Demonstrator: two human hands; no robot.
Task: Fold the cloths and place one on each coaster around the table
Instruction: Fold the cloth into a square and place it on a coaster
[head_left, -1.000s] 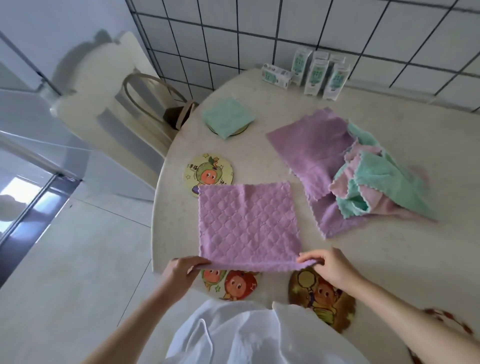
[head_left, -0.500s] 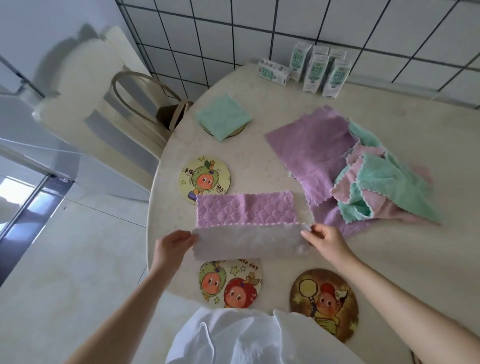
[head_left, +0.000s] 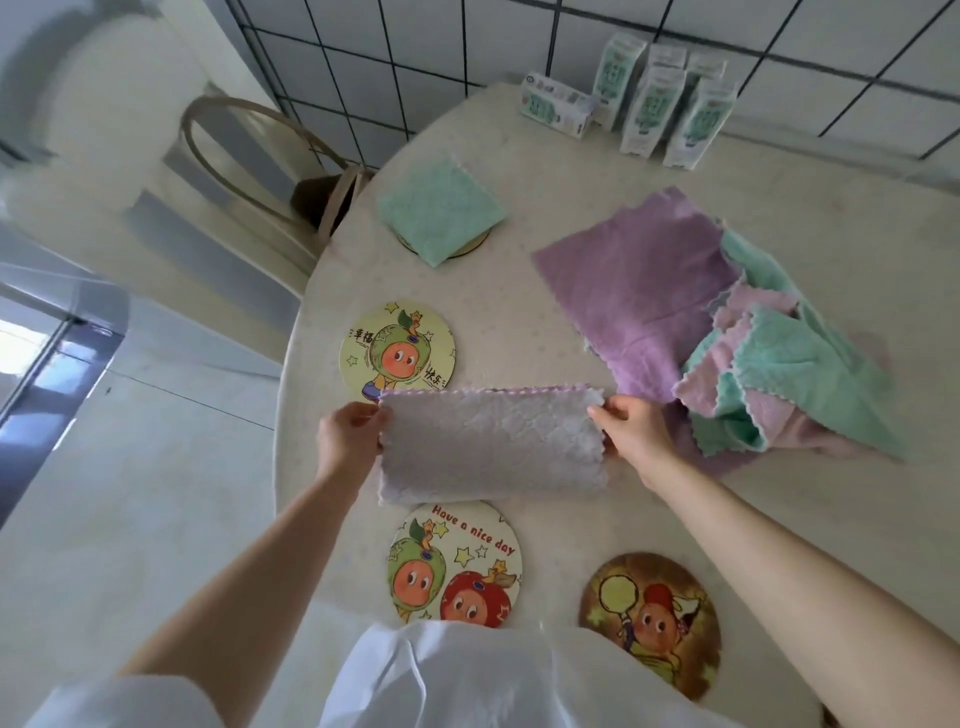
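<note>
Finding: the lilac cloth (head_left: 493, 447) lies toward the near-left of the counter (head_left: 810, 525), doubled over with its pale underside up. It sits between the yellow coaster (head_left: 397, 351) on the far side and the "Have a nice day" coaster (head_left: 454, 564) on the near side. Your left hand (head_left: 348, 441) pinches its far-left corner and your right hand (head_left: 631, 434) pinches its far-right corner; neither is released. Judgement: the first fold is being closed. A thin line of scalloped edge shows beyond the top layer on the far side, so the layers are close to matched. Set the corners down square on those beneath before letting go, then smooth toward the near crease, which looks puffed rather than flat. The second fold should run left to right, giving a square like the folded green cloth (head_left: 439, 210) sitting on its coaster (head_left: 470, 248) at the far left. Risk: the plush fabric will likely spring open if not pressed. Three coasters in view stand uncovered, including the brown coaster (head_left: 649, 618). The unfolded pile (head_left: 753, 364) lies to the right.
</note>
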